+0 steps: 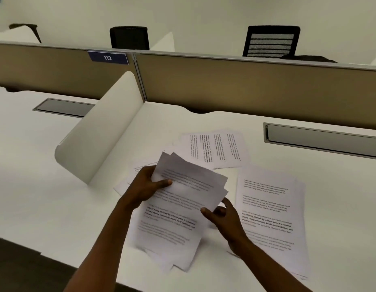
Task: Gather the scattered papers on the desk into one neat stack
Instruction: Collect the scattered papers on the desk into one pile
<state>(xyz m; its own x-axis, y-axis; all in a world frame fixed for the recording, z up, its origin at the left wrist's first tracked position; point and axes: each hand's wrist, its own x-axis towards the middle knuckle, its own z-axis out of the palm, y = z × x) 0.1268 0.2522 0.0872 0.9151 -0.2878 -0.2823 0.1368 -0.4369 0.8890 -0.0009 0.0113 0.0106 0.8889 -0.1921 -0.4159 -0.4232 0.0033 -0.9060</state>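
A loose bundle of printed sheets is lifted off the white desk, its lower end fanned out. My left hand grips its upper left edge, thumb on top. My right hand touches the bundle's right edge with fingers spread; whether it pinches the paper is unclear. A flat pile of printed pages lies on the desk just right of my right hand. Further back lie several overlapping sheets, turned sideways. A few more sheets peek out under my left hand.
A curved white divider stands to the left of the papers. A tan partition with a "112" label runs along the back. Grey cable hatches sit in the desk. Black chairs stand beyond.
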